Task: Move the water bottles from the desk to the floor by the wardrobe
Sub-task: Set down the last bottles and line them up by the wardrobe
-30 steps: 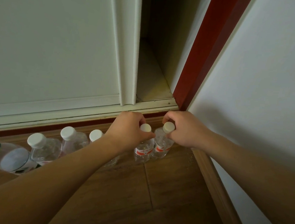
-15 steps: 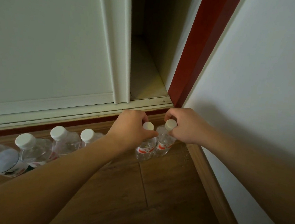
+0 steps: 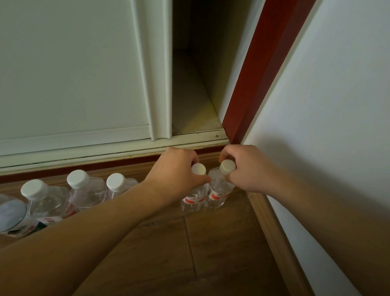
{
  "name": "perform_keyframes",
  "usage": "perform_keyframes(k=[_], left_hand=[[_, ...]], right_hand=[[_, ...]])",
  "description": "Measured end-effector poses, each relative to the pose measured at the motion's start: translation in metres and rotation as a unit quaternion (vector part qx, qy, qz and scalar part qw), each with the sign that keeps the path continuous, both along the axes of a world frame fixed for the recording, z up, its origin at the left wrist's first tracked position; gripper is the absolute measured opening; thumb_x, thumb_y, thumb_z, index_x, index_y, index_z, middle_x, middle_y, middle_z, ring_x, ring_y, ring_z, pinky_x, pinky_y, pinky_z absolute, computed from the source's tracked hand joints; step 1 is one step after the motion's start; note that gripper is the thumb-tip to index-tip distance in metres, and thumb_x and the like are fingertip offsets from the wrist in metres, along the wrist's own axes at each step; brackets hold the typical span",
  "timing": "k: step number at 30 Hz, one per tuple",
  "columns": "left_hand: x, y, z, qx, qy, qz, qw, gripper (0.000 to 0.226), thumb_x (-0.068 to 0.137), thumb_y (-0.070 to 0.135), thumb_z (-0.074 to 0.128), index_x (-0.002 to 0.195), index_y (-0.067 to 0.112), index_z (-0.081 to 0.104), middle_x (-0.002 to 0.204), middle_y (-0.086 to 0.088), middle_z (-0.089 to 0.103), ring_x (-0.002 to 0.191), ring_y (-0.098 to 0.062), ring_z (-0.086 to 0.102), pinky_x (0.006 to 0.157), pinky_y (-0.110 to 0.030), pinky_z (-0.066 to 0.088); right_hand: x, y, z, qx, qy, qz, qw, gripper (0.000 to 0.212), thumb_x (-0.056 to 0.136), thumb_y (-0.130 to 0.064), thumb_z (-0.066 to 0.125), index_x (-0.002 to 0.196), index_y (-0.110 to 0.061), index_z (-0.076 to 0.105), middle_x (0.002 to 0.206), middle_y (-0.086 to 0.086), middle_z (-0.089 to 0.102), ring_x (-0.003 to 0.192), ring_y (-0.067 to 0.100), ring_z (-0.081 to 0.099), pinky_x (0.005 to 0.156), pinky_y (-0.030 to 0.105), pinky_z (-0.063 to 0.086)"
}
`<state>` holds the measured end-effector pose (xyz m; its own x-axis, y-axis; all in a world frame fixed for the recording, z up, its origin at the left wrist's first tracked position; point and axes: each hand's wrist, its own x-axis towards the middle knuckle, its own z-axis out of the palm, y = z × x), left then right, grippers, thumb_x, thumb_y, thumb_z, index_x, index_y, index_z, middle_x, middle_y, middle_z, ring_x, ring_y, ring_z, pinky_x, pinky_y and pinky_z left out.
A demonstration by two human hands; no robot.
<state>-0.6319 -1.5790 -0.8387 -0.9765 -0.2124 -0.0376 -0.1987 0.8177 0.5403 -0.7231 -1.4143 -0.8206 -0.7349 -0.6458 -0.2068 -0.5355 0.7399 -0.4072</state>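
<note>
Water bottles point(image 3: 218, 196) upright on floor point(image 3: 216, 254), necks within curled fingers of left hand point(image 3: 175, 172) and right hand point(image 3: 246, 170).

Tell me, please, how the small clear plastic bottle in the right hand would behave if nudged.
The small clear plastic bottle in the right hand stands tall and narrow, so probably tips easily; its round body would likely roll.

You can read no text here. The red-and-white bands on the left-hand bottle point(image 3: 193, 199) and the right-hand bottle point(image 3: 218, 195) carry print too small to make out, and the label on the green-capped bottle point(image 3: 4, 217) at the far left is blurred.
</note>
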Motion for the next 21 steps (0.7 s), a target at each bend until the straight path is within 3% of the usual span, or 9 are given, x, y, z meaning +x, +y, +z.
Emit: perform_keyframes(k=[21], left_hand=[[0.0003, -0.0018, -0.0007, 0.023, -0.002, 0.001, 1.0, 0.035, 0.075, 0.049, 0.077, 0.097, 0.026, 0.062, 0.082, 0.011, 0.061, 0.074, -0.005, 0.058, 0.067, -0.021, 0.053]], right_hand=[[-0.0017, 0.0028, -0.0043, -0.008, -0.002, -0.001, 1.0, 0.038, 0.078, -0.013, 0.076, 0.101, -0.034, 0.054, 0.091, -0.014, 0.057, 0.083, 0.005, 0.056, 0.062, 0.018, 0.04]])
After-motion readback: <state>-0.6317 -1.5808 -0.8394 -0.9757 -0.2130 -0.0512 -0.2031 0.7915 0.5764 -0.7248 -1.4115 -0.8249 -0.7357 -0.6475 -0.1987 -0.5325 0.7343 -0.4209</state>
